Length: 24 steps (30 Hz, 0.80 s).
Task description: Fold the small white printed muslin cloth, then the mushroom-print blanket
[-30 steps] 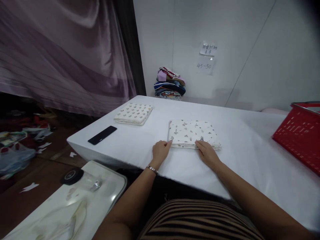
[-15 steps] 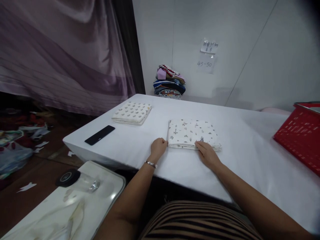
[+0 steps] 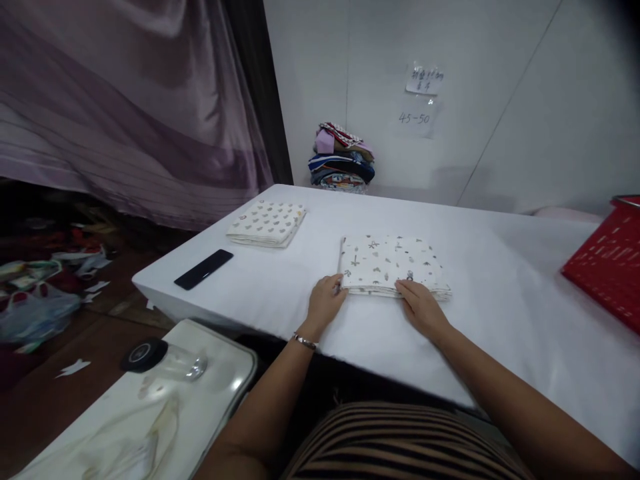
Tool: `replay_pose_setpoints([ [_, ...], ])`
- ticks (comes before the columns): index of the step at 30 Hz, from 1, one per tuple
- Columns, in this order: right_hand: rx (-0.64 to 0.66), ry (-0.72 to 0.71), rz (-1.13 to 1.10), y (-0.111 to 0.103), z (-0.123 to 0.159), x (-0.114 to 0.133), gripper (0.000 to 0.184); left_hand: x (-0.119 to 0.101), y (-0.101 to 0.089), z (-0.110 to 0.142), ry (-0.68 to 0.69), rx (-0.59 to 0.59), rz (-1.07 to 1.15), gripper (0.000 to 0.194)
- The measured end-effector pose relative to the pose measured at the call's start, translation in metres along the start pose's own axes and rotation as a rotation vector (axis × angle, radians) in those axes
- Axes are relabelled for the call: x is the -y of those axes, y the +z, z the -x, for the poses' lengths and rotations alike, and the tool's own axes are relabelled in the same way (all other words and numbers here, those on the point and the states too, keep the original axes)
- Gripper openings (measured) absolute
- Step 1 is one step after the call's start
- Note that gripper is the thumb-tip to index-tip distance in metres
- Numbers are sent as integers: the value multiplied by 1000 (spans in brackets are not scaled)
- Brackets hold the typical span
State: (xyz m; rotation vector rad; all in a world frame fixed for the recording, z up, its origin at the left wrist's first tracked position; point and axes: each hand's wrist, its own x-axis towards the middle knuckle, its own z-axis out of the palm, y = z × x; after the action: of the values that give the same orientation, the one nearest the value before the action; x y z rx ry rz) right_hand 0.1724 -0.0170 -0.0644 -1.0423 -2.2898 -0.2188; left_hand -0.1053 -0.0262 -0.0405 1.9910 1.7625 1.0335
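Note:
A folded white cloth [image 3: 383, 263] with small grey and brown prints lies on the white-covered table in front of me. My left hand [image 3: 325, 303] is at its front left corner, fingers and thumb closed around the corner. Stretched out over the front edge, right of the middle, are the fingers of my right hand [image 3: 423, 308], resting on the cloth. Farther left lies a second folded white cloth [image 3: 267, 222] with a grey leaf-like print, touched by neither hand.
A black phone [image 3: 204, 269] lies near the left edge of the table [image 3: 280, 293]. At right stands a red basket [image 3: 610, 260]. Folded fabrics [image 3: 341, 160] are stacked by the wall. A lidded clear bottle [image 3: 165, 358] lies on a lower white surface at left.
The fingers of my left hand have uncurled a little and reach further onto the cloth's corner. My right hand stays on the front edge. The view has shifted slightly.

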Motion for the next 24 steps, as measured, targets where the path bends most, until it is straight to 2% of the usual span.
replay_pose_setpoints([
  [4, -4, 0, 10, 1, 0, 0, 45, -3, 3, -6, 32, 10, -54, 32],
  [8, -5, -1, 6, 1, 0, 1, 44, -8, 3, -11, 90, -71, -70, 33],
  [14, 14, 17, -38, -1, 0, 2, 46, -10, 2, -11, -81, 27, -165, 33],
  [17, 23, 33, -55, 1, 0, 0, 47, -7, 2, -10, -108, 33, -161, 34],
  [21, 9, 25, -40, 4, 0, -1, 45, -2, 0, -9, -66, 50, -137, 35],
  [24, 2, 18, -22, 3, -3, 1, 44, -11, 1, -10, 3, -11, -203, 41],
])
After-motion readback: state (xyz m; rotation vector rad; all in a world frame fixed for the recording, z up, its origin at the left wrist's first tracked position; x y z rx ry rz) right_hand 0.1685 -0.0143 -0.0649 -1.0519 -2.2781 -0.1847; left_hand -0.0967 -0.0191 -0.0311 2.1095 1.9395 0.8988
